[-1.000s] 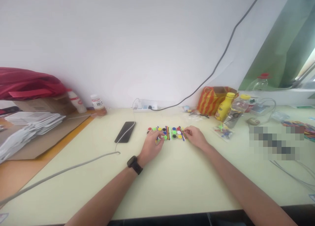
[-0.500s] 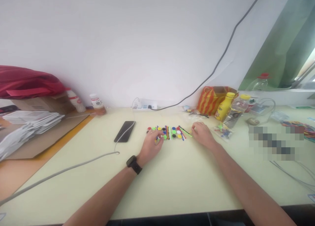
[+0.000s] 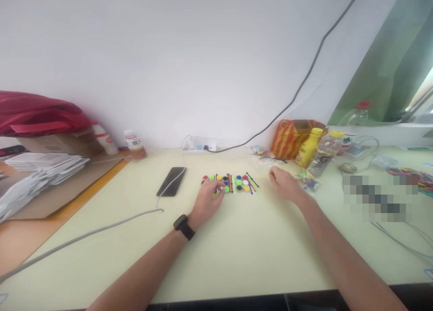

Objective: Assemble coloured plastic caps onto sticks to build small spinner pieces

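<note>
My left hand (image 3: 209,197), with a black watch at its wrist, rests over the left group of coloured discs (image 3: 226,189). Its fingers are curled in a pinch, and what lies under them is hidden. Thin coloured arrows (image 3: 230,183) stand in a strip between the two disc groups. Another group of discs (image 3: 239,183) lies to the right, with a black arrow (image 3: 252,179) and red and blue ones beside it. Further right, my right hand (image 3: 283,183) is closed above the table; a faint, blurred yellow-green arrow (image 3: 263,178) sticks out leftward from its fingertips.
A phone (image 3: 171,181) with a white cable lies left of the discs. A power strip (image 3: 199,146) sits against the wall. At the right stand a striped bag (image 3: 284,139), a yellow bottle (image 3: 309,147) and a clear bottle (image 3: 326,154), near a small packet of coloured pieces (image 3: 308,181).
My right hand has moved a little to the right, away from the arrows. The green arrow that lay beside the black one has left the row. My left hand has stayed in place.
</note>
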The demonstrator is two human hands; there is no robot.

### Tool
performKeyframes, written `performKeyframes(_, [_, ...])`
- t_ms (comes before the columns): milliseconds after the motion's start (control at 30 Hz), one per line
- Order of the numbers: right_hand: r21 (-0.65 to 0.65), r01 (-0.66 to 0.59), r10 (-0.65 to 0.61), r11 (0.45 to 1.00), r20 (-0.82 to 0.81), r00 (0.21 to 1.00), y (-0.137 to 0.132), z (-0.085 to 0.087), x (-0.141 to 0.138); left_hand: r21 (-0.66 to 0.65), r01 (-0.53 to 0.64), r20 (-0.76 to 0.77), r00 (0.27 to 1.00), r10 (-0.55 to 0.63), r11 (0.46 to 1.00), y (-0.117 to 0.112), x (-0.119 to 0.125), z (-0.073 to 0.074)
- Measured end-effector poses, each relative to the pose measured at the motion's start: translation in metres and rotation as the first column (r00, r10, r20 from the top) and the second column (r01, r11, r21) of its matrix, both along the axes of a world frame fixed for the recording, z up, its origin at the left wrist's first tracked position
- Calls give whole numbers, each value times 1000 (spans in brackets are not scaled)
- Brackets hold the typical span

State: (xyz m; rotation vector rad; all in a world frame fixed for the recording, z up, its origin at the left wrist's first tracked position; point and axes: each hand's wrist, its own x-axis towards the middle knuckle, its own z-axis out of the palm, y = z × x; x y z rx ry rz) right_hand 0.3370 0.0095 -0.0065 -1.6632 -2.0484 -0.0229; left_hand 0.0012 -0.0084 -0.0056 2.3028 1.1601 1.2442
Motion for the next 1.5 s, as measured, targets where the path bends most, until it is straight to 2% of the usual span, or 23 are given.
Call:
performKeyframes(67, [-26,-47,44,999,-105,994,-5,3,-8,2,0,0,1000,0,1000,1,0,0])
performKeyframes(167, [-74,-195,172,978,-246,954,-13,7,-27,-6,-3,10,1000,3,1000,1,0,0])
performKeyframes(267, [-81,-299,269,951,-262,927,-20,11,-43,-13,-3,10,1000,3,1000,0,-1,1])
performKeyframes(333, [-71,-323,294,944,-265,918,-23,12,-47,-10,2,7,1000,-2,1000,-1,0,2])
performKeyframes(533, [-93,-303,274,948,-238,932,-24,11,-46,-51,31,0,1000,-31,998,-4,0,4])
performKeyframes(800, [-40,-274,256,961,-247,935,-21,9,-43,-112,141,-18,989,-144,984,-5,-5,12])
performKeyframes(1000, [-41,-320,302,947,-234,924,-21,9,-41,-181,187,-107,972,-209,965,-9,-8,19])
performKeyframes(1367, [-37,-307,287,951,-260,922,-22,8,-44,-271,203,-135,960,-246,941,-13,-6,13])
performKeyframes(1500, [-63,-343,313,937,-283,907,-23,11,-44,-292,207,-128,959,-252,934,-13,-6,12])
